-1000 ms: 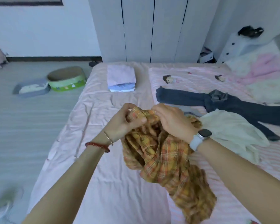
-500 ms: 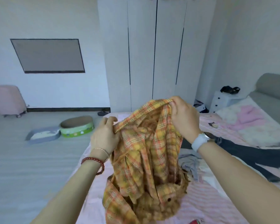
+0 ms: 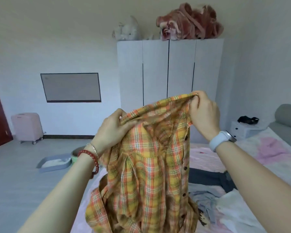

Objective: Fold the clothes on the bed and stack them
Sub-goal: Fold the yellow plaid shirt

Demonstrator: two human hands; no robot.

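A yellow-and-orange plaid shirt [image 3: 151,165] is held up at the centre of the frame, above the bed [image 3: 207,158]. Its top edge is pinched by the left hand [image 3: 114,130] at centre left and gripped by the right hand [image 3: 203,113], higher, at centre right; its lower part hangs bunched at the bottom edge.

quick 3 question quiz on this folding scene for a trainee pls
1. True or false: the yellow and orange plaid button shirt lies flat on the pink-sheeted bed.
2. Which hand grips the shirt's top edge higher up? A. left hand B. right hand
3. Fill in: on top of the tall white wardrobe sits a crumpled ____ fluffy blanket.

Key: 1. False, both hands hold it up, hanging. 2. B. 3. pink.
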